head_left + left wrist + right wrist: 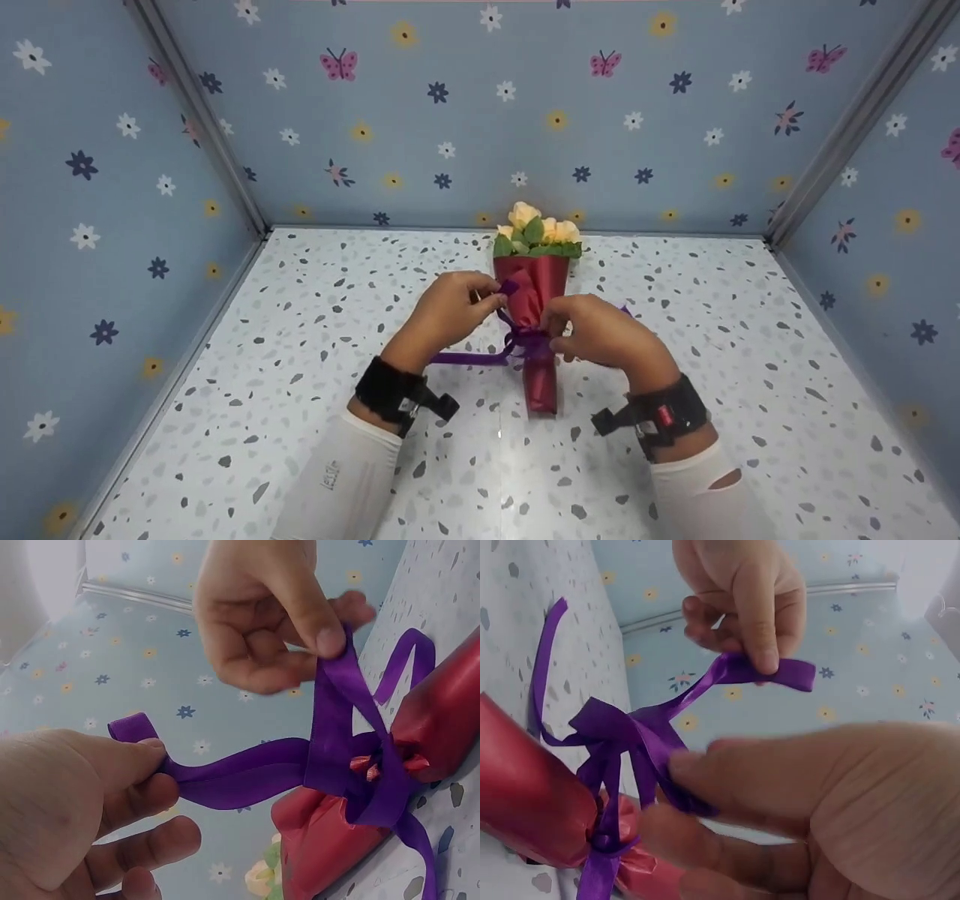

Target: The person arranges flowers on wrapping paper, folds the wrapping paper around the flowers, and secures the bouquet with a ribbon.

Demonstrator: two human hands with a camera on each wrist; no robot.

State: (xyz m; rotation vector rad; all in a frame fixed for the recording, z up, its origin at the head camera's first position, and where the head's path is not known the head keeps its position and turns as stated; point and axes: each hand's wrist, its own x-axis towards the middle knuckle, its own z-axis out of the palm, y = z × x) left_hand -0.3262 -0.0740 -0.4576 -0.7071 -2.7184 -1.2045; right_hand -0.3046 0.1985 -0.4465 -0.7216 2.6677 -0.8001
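A bouquet of pale yellow flowers (pixel 523 215) in red wrapping (pixel 551 279) lies on the table, blooms toward the back wall. Purple ribbon (pixel 472 358) goes round its narrow waist, with loops and loose tails on both sides. Between thumb and forefinger my left hand (pixel 454 304) pinches a folded loop of the ribbon (pixel 247 772), raised above the wrapping on the left. On the other side, my right hand (pixel 600 334) pinches another part of the ribbon (pixel 656 750) near the knot. Its fingertips partly cover the ribbon in the head view.
The speckled white table (pixel 300 300) meets a blue patterned back wall (pixel 480 97) just behind the blooms. Similar panels (pixel 97 285) stand at left and right, with grey metal strips at the corners. Each wrist wears a black strap (pixel 390 394) with a small camera mount.
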